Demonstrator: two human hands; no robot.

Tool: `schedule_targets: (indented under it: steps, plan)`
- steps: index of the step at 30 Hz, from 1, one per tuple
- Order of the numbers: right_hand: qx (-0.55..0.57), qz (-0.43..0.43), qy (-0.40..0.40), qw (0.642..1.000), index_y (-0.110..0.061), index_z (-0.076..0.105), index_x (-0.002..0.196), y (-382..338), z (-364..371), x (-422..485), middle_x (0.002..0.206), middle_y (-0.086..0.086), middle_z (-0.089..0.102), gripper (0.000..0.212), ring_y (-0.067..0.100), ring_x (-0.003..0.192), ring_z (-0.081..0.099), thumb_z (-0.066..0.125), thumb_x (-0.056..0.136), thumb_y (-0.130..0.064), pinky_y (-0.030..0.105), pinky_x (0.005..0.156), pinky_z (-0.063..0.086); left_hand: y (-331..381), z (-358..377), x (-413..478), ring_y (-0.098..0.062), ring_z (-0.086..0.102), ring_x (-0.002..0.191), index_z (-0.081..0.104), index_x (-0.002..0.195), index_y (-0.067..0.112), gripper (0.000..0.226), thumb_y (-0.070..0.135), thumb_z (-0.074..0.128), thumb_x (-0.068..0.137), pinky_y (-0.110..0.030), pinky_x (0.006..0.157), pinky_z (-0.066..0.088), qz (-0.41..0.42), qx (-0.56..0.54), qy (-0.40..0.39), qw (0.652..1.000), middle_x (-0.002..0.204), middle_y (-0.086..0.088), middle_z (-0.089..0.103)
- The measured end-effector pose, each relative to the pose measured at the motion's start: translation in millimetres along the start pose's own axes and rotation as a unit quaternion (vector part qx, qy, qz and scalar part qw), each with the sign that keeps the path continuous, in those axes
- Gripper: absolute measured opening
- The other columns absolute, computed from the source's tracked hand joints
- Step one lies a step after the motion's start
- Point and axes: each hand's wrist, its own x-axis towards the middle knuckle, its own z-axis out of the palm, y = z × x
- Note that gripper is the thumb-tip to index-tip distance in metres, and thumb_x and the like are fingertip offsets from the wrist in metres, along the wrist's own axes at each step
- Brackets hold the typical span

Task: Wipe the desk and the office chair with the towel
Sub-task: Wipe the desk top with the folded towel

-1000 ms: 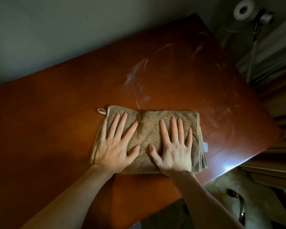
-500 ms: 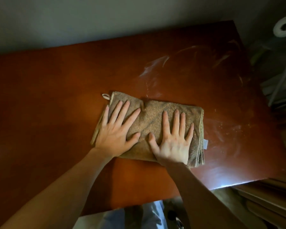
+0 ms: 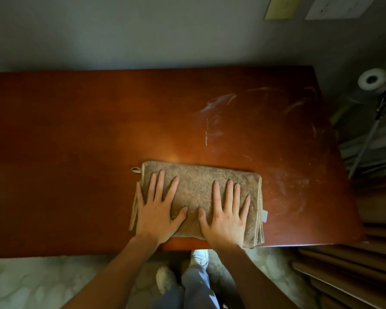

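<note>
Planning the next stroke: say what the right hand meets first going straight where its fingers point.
Nothing standing: past the folded brown towel, the right hand crosses bare reddish-brown wooden desk with whitish smears, then probably the grey wall.

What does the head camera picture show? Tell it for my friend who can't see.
A person's left grip and right grip, hands with spread fingers, press flat on a folded brown towel near the front edge of a reddish desk. Whitish smears mark the desk's right side.
</note>
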Motion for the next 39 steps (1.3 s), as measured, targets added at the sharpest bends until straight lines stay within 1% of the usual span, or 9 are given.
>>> schedule_targets:
  steps: [3,5,8,10,14,21,24,31,39]
  plan:
    - [-0.018,-0.063,0.011,0.998,-0.025,0.014,0.166,7.3,-6.7,9.6,0.171,0.019,0.011,0.088,0.038,0.158,0.007,0.042,0.092,-0.065,0.066,0.124,0.005,6.5,-2.4,3.2,-0.034,0.0,0.159,0.017,0.164,0.027,0.079,0.07,0.024,0.099,-0.07,0.121,0.006,0.028,0.002,0.012,1.0,0.172,-0.016,0.004]
    - [-0.039,-0.119,0.015,0.992,-0.029,0.011,0.166,12.3,-9.1,23.9,0.171,0.017,0.01,0.088,0.037,0.159,0.006,0.042,0.092,-0.065,0.066,0.124,0.003,15.5,-2.3,11.4,-0.033,0.0,0.159,0.016,0.164,0.031,0.071,0.065,0.02,0.102,-0.071,0.121,0.006,0.061,-0.006,0.017,0.998,0.173,-0.012,0.004]
    - [-0.055,-0.172,-0.015,0.984,-0.031,0.014,0.165,9.6,-2.3,39.1,0.172,0.013,0.01,0.079,0.035,0.159,0.004,0.038,0.096,-0.06,0.07,0.121,0.013,26.2,4.7,25.5,-0.031,0.0,0.159,0.017,0.163,0.037,0.067,0.063,0.024,0.102,-0.072,0.12,0.004,0.069,-0.01,0.012,0.997,0.173,-0.008,0.007]
    - [-0.057,-0.163,-0.022,0.985,-0.031,0.013,0.165,8.4,4.8,44.3,0.172,0.011,0.009,0.076,0.032,0.16,0.001,0.034,0.098,-0.059,0.068,0.122,0.012,25.4,11.2,33.7,-0.03,0.001,0.159,0.018,0.162,0.037,0.067,0.064,0.026,0.101,-0.072,0.12,0.005,0.067,-0.005,0.017,0.998,0.173,-0.007,0.008]
    - [-0.062,-0.144,-0.012,0.987,-0.031,0.009,0.166,7.1,5.6,57.4,0.173,0.009,0.008,0.078,0.03,0.16,0.001,0.036,0.097,-0.058,0.065,0.124,0.009,22.1,11.5,50.8,-0.03,0.0,0.16,0.017,0.163,0.038,0.069,0.063,0.029,0.1,-0.071,0.12,0.007,0.072,-0.012,0.03,0.997,0.173,-0.006,0.008]
    - [-0.045,-0.118,0.0,0.992,-0.032,0.009,0.166,-1.2,-2.4,116.4,0.173,0.009,0.008,0.076,0.028,0.16,0.0,0.037,0.099,-0.056,0.063,0.125,0.011,17.9,4.1,115.1,-0.028,0.0,0.16,0.017,0.163,0.039,0.066,0.062,0.025,0.102,-0.07,0.12,0.009,0.067,-0.02,0.042,0.997,0.173,-0.004,0.009]
    - [-0.037,-0.117,0.012,0.992,-0.032,0.011,0.165,0.0,-4.2,138.2,0.172,0.009,0.011,0.076,0.028,0.16,0.002,0.038,0.098,-0.054,0.063,0.125,0.011,17.4,2.7,138.4,-0.027,-0.001,0.16,0.015,0.163,0.039,0.066,0.06,0.029,0.102,-0.07,0.121,0.009,0.071,-0.023,0.049,0.996,0.173,-0.004,0.007]
    - [-0.039,-0.115,0.027,0.992,-0.032,0.013,0.165,-1.4,-7.3,188.0,0.172,0.009,0.012,0.075,0.026,0.16,0.001,0.037,0.098,-0.053,0.062,0.125,0.01,14.6,-1.7,187.5,-0.026,-0.001,0.16,0.016,0.163,0.04,0.068,0.059,0.034,0.1,-0.069,0.121,0.009,0.069,-0.023,0.065,0.995,0.173,-0.003,0.008]
    - [-0.039,-0.11,0.024,0.993,-0.033,0.011,0.165,-2.4,-14.1,226.6,0.173,0.008,0.01,0.073,0.025,0.16,0.0,0.031,0.098,-0.054,0.06,0.126,0.007,13.5,-6.9,225.9,-0.025,0.0,0.16,0.017,0.163,0.038,0.067,0.058,0.033,0.1,-0.068,0.121,0.008,0.071,-0.03,0.081,0.994,0.173,-0.004,0.009]
